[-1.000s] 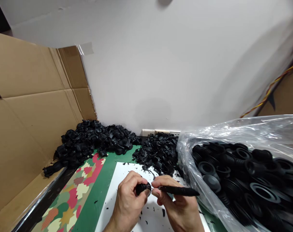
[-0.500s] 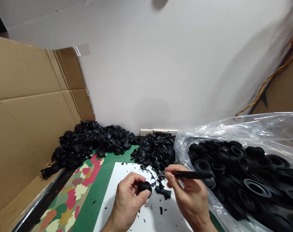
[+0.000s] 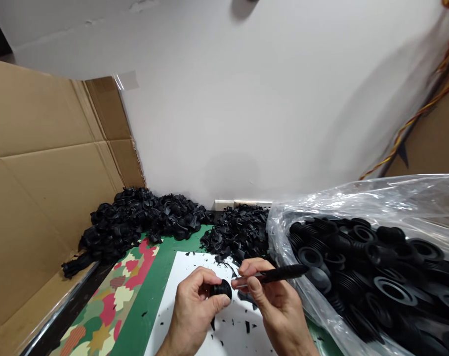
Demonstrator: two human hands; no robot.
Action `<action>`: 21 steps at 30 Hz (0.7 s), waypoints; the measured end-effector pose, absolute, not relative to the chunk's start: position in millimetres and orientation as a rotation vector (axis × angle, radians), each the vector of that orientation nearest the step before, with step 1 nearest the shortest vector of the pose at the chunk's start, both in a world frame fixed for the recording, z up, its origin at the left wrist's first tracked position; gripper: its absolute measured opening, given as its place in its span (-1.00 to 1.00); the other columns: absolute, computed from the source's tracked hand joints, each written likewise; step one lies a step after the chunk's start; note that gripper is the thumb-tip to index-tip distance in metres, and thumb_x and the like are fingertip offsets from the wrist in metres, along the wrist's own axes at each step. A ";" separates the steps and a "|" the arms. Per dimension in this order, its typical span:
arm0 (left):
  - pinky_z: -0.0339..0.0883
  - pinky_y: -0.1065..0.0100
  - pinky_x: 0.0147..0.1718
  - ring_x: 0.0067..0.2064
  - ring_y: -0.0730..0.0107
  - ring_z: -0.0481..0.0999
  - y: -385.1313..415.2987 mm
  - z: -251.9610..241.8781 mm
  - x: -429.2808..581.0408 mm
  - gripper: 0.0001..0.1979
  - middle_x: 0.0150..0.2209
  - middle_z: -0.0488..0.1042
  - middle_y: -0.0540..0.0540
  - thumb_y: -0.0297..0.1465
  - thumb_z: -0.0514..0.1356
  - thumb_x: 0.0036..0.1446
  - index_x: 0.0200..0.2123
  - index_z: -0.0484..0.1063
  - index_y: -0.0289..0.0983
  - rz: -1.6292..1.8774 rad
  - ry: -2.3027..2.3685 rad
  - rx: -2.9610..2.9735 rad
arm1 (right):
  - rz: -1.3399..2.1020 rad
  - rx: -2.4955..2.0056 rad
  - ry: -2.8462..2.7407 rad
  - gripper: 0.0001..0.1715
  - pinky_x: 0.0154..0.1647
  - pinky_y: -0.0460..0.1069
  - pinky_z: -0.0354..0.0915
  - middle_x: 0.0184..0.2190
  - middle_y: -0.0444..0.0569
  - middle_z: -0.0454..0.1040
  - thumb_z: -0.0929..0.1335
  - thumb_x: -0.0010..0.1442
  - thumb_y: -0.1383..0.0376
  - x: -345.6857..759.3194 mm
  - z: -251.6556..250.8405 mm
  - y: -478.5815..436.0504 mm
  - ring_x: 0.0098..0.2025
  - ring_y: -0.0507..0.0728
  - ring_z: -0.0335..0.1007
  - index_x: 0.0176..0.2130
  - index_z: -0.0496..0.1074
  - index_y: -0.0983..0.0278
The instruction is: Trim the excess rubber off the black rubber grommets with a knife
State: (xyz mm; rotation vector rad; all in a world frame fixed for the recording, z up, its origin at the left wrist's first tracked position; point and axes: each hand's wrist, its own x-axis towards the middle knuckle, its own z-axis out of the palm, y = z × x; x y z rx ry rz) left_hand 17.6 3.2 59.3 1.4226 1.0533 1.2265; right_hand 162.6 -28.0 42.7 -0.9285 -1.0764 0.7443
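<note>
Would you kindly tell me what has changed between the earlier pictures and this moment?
The right hand, gripping the black tool, drew away rightward by half a second ago and has since come back leftward, bringing the tool's tip close to the black part. Nothing was let go: the left hand still pinches that part above the white sheet. The heap of black pieces and plastic bag stayed put.

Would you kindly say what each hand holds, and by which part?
The left hand pinches a rounded black rubbery piece by its sides; the right hand grips a black pen-shaped tool near the end facing the piece.
</note>
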 end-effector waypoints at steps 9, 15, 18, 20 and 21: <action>0.26 0.41 -0.45 -0.44 0.37 0.38 1.9 59.8 17.1 -0.83 -0.51 0.41 0.01 -0.62 0.30 -0.32 -0.58 0.49 -0.27 1.277 1.075 1.478 | 0.562 -0.946 -1.317 -0.90 -0.38 -0.02 0.35 -0.39 -0.06 0.41 0.32 0.19 0.24 170.1 40.6 -24.9 -0.36 0.12 0.38 -0.34 0.41 0.21; 0.26 0.44 -0.50 -0.48 0.44 0.36 4.9 61.6 17.9 -0.81 -0.53 0.40 0.05 -0.63 0.28 -0.36 -0.58 0.45 -0.28 1.278 1.089 1.365 | 0.600 -1.067 -1.270 -0.80 -0.39 -0.01 0.35 -0.41 -0.05 0.44 0.30 0.20 0.17 169.7 38.2 -24.7 -0.40 0.13 0.42 -0.34 0.40 0.25; 0.22 0.48 -0.57 -0.56 0.50 0.32 7.2 62.5 17.7 -0.79 -0.61 0.39 0.10 -0.60 0.31 -0.41 -0.57 0.43 -0.30 1.224 1.096 1.213 | 0.654 -1.128 -1.268 -0.71 -0.36 0.00 0.35 -0.45 -0.05 0.45 0.26 0.22 0.11 170.3 40.0 -25.0 -0.39 0.13 0.41 -0.36 0.39 0.26; 0.17 0.50 -0.61 -0.60 0.54 0.30 8.2 61.5 16.8 -0.77 -0.66 0.38 0.12 -0.56 0.33 -0.41 -0.54 0.43 -0.30 1.192 1.104 1.148 | 0.705 -1.168 -1.275 -0.67 -0.36 -0.01 0.35 -0.46 -0.05 0.48 0.25 0.22 0.08 170.1 41.1 -24.9 -0.39 0.14 0.42 -0.36 0.40 0.26; 0.13 0.52 -0.64 -0.62 0.55 0.29 8.5 60.6 16.2 -0.77 -0.68 0.38 0.12 -0.54 0.34 -0.39 -0.53 0.42 -0.31 1.180 1.110 1.126 | 0.731 -1.185 -1.281 -0.66 -0.37 -0.01 0.35 -0.47 -0.04 0.49 0.27 0.20 0.07 169.7 41.3 -24.7 -0.39 0.15 0.43 -0.36 0.41 0.27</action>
